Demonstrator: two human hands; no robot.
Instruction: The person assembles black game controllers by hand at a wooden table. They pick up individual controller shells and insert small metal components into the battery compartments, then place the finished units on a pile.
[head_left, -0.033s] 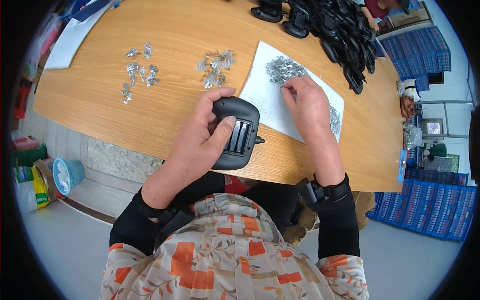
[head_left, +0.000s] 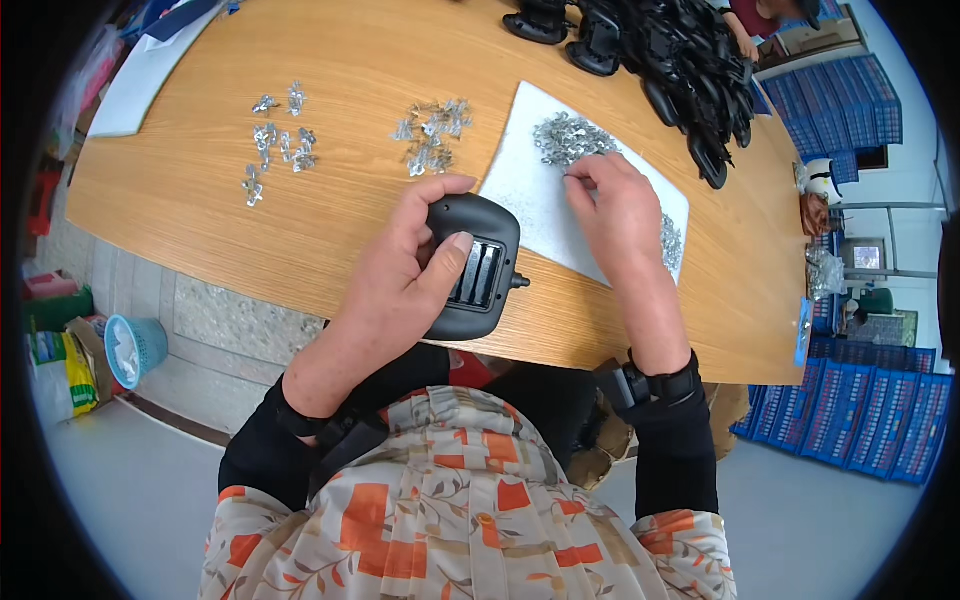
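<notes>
A rounded black plastic housing [head_left: 476, 212] is gripped in the left hand [head_left: 400, 278] above the near edge of a light-brown wooden table [head_left: 345, 225].
The housing's slotted rectangular compartment [head_left: 488, 275] is turned upward, and the left thumb is laid at its side. The right hand [head_left: 615, 205] is held with bent fingers over a flat white foam sheet [head_left: 520, 140], just beside a heap of small silver metal clips [head_left: 570, 138]; whether a clip is pinched in its fingertips cannot be told. More silver clips [head_left: 432, 135] are scattered left of the sheet, and black moulded plastic shells [head_left: 665, 75] are piled beyond it.
</notes>
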